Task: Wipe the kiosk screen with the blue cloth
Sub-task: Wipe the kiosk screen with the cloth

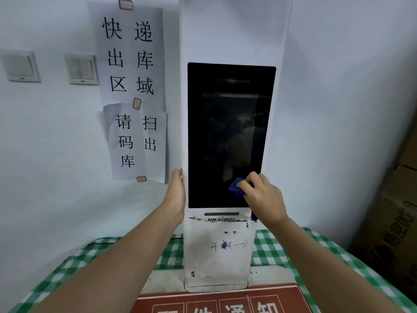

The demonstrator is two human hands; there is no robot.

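We're mid-wipe: our right hand (262, 196) is pressing the bunched blue cloth (237, 187), fingers curled round it, on the kiosk screen (228, 132), lower right of the glass, centre frame. Our left hand (177, 190), fingers straight, is bracing the kiosk's left edge. Next we're probably needing upward strokes; upper glass looks untouched.

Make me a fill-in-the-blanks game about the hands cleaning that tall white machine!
1. The right hand presses a crumpled ____ cloth on the black glass kiosk screen.
2. The left hand rests on the tall white kiosk's ____ edge.
3. The cloth sits near the screen's ____ right corner.
4. The kiosk stands on a green and white ____ tablecloth.

Missing words: blue, left, bottom, checked
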